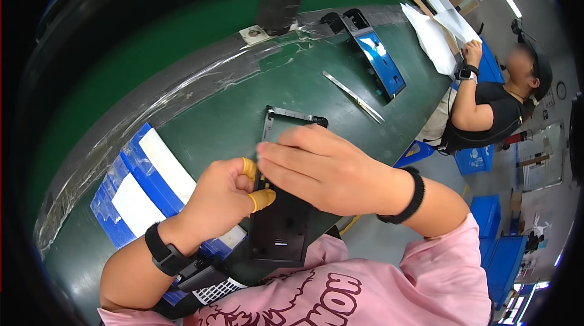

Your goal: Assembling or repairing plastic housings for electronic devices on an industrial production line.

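Note:
A long black plastic housing [280, 238] with a raised rim lies lengthwise in front of me, its near end by my shirt. My left hand [222, 192], with yellow finger cots on thumb and forefinger, is closed in a pinch on the housing's left rim. Across the upper half reaches my right hand [331, 171], fingers held together and bent down, their tips at that same rim. The right thumb and whatever lies under the palm are hidden. Beyond the housing, metal tweezers [353, 97] rest on the green table [210, 116].
A similar black housing with a shiny blue face [378, 58] lies at the table's far side. Left of my hands are blue holders with white strips [167, 164]. A taped post [281, 3] rises at the far edge. Rightward, a person in black [486, 110] handles white sheets [429, 37].

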{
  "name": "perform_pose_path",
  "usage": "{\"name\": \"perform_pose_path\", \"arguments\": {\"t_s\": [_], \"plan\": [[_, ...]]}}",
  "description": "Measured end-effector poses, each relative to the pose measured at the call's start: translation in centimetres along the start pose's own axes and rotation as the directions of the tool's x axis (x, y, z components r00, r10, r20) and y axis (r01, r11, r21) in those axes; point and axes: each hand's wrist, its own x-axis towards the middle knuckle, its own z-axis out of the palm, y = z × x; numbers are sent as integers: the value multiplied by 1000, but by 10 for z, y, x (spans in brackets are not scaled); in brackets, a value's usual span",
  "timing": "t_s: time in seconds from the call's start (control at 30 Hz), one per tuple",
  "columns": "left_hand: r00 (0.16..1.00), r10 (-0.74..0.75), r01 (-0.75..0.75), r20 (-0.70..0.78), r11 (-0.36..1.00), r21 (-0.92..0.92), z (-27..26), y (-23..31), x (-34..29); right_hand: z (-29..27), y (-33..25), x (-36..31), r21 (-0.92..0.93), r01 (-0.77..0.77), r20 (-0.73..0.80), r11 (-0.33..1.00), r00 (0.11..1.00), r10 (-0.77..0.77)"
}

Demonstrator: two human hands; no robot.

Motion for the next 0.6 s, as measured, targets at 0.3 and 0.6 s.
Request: {"name": "perform_pose_path", "arguments": {"t_s": [0.3,0.6], "plan": [[998,-57,55,21,997,55,1,6,-1,-4,-1,-13,-92,30,-37,995,999,-33],[999,-48,48,-3,997,55,-1,11,-6,-3,-3,-1,-18,83,28,996,996,-82]]}}
